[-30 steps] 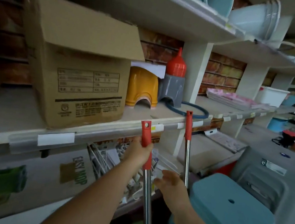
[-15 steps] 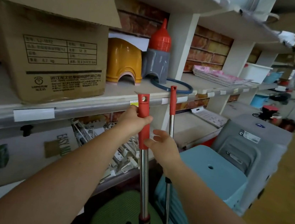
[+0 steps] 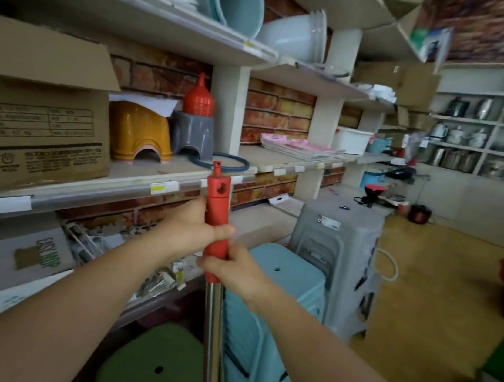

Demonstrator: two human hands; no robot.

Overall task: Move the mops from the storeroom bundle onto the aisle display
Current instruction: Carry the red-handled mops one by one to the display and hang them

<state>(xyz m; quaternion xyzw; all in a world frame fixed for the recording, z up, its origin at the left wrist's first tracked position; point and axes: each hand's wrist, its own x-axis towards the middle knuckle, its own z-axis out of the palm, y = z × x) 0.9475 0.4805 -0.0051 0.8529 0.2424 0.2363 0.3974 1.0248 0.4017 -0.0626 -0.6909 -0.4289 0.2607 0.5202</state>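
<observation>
I see a cardboard box (image 3: 37,129) far left on the middle shelf (image 3: 137,181), then a yellow stool (image 3: 139,132), then a grey stool (image 3: 192,134) with a red bottle-shaped piece (image 3: 198,97) on top. Centre: left hand (image 3: 190,231) wrapped round the red grip (image 3: 217,218) of a mop handle, thumb across the front. Right hand (image 3: 236,273) grips the same red section just below, touching the left. Handle is near upright, chrome shaft (image 3: 211,328) running down between a green stool (image 3: 156,366) and a light-blue stool stack (image 3: 283,290). A second red tip (image 3: 216,165) shows just behind; can't tell who holds it. Mop heads out of view. Right: grey stool stack (image 3: 336,255).
</observation>
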